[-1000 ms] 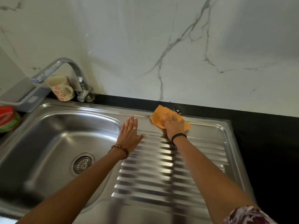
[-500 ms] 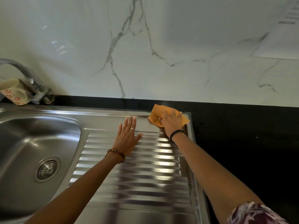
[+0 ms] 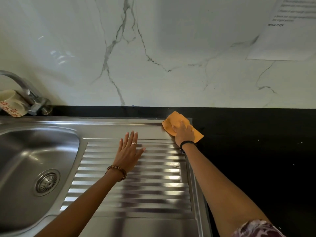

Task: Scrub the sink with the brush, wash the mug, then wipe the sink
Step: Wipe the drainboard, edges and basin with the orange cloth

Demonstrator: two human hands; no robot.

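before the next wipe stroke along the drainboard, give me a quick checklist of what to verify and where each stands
1. Orange cloth under the right hand, fingers pressing it flat: ok.
2. Cloth on steel: not ok, it sits at the far right corner of the drainboard and part overhangs the black counter.
3. Left hand clear of the stroke: not ok, it rests flat on the ribs beside the cloth.
4. Floral mug out of the way: ok, it is behind the tap, off the drainboard.
5. Ribs dry: cannot tell, glare hides any water.
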